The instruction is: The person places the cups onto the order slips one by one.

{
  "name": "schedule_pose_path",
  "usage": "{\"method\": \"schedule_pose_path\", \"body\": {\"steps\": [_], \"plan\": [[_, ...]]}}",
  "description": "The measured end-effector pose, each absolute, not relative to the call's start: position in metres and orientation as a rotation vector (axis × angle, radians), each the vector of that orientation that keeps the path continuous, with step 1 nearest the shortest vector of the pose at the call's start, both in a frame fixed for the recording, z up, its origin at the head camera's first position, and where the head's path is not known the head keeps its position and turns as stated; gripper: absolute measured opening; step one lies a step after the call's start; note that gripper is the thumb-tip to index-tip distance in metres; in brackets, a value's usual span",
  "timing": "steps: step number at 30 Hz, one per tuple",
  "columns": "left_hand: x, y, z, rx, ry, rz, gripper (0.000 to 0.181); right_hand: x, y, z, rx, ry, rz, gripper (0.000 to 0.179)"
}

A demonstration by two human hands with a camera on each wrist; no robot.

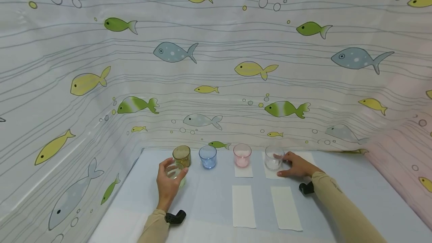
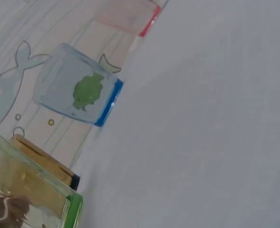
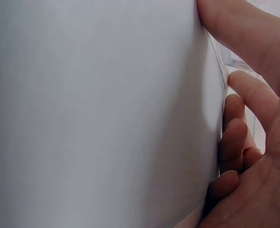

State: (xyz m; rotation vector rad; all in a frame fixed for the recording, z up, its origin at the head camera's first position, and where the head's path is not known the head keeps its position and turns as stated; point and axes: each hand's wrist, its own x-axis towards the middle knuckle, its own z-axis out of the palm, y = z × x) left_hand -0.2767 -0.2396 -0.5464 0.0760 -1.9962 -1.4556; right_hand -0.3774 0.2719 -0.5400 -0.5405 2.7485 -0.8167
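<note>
My left hand grips a green-tinted glass, thumb on one side and fingers on the other. That green glass fills the lower left corner of the left wrist view. Just behind it stands a brown glass. On the right, my right hand rests low beside a clear glass, its thumb lying on the white strip under that glass. Some fingertips show through the clear glass. In the right wrist view the fingers are loosely bent along the white surface.
A blue glass and a pink glass stand upright in the back row, the pink one on a white strip. Two more white strips, a left one and a right one, lie nearer me. A fish-patterned curtain rises behind the table.
</note>
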Motion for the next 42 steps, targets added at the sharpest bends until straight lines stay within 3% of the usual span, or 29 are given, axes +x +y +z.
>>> {"method": "schedule_pose_path", "body": {"steps": [13, 29, 35, 42], "plan": [[-0.274, -0.24, -0.55, 0.048, -2.054, -1.543, 0.068, -0.381, 0.274, -0.54, -0.525, 2.732, -0.8, 0.083], [-0.263, -0.275, -0.548, -0.44, -2.118, -1.774, 0.064, -0.375, 0.275, -0.531, -0.573, 2.71, -0.794, 0.088], [-0.263, -0.282, -0.552, -0.467, -2.109, -1.837, 0.066, -0.374, 0.277, -0.529, -0.55, 2.692, -0.814, 0.081], [-0.264, -0.287, -0.557, -0.48, -2.022, -1.998, 0.073, -0.378, 0.284, -0.526, -0.658, 2.667, -0.893, 0.087]]}}
